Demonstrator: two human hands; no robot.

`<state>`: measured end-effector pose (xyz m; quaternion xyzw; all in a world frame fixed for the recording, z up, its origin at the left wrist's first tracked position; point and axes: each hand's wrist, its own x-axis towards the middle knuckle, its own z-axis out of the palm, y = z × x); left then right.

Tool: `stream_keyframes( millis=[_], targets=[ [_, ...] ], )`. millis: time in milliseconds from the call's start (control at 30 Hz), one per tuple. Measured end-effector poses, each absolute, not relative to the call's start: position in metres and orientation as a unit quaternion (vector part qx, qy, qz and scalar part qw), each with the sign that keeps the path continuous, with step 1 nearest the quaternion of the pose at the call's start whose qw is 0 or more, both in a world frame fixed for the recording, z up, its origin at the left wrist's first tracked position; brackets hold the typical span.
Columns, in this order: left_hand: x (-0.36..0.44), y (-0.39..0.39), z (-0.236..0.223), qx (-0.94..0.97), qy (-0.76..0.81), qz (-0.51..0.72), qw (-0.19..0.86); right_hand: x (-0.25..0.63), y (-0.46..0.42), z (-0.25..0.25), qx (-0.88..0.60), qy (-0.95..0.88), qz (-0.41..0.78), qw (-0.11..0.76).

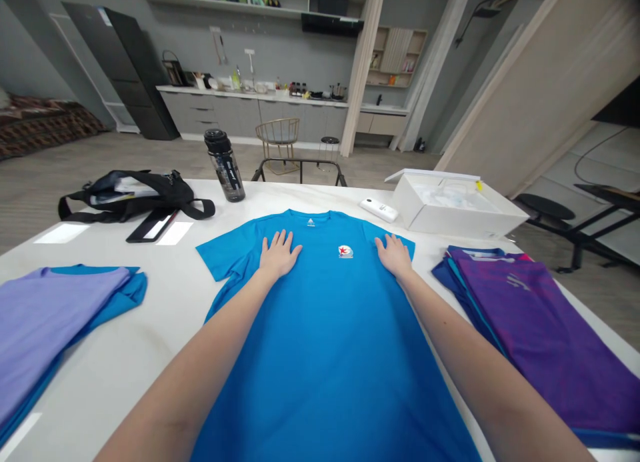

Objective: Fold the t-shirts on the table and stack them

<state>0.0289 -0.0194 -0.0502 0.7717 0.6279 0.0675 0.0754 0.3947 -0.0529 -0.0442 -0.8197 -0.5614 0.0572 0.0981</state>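
Observation:
A bright blue T-shirt (pixel 325 315) lies spread face up on the white table (pixel 165 302), collar away from me, with a small star badge on its chest. My left hand (pixel 278 254) rests flat on the shirt's left chest, fingers stretched and apart. My right hand (pixel 395 255) lies flat near the right shoulder, fingers also out. Neither hand holds anything.
A pile of lilac and blue shirts (pixel 55 322) sits at the left, a purple and blue pile (pixel 540 329) at the right. Behind the shirt stand a dark water bottle (pixel 225 165), a black bag (pixel 133 194), a white remote (pixel 379 211) and an open white box (pixel 455 205).

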Motion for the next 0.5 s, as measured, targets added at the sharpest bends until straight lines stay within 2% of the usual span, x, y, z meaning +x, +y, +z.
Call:
stream_keyframes(
  millis=[333,500],
  targets=[
    [0.014,-0.071,-0.048,0.786,0.613,0.070,0.047,0.430,-0.067,-0.038,-0.802,-0.593,0.073,0.007],
    [0.014,-0.094,-0.046,0.797,0.598,0.084,0.035,0.385,-0.075,-0.023,-0.773,-0.627,-0.044,0.081]
  ],
)
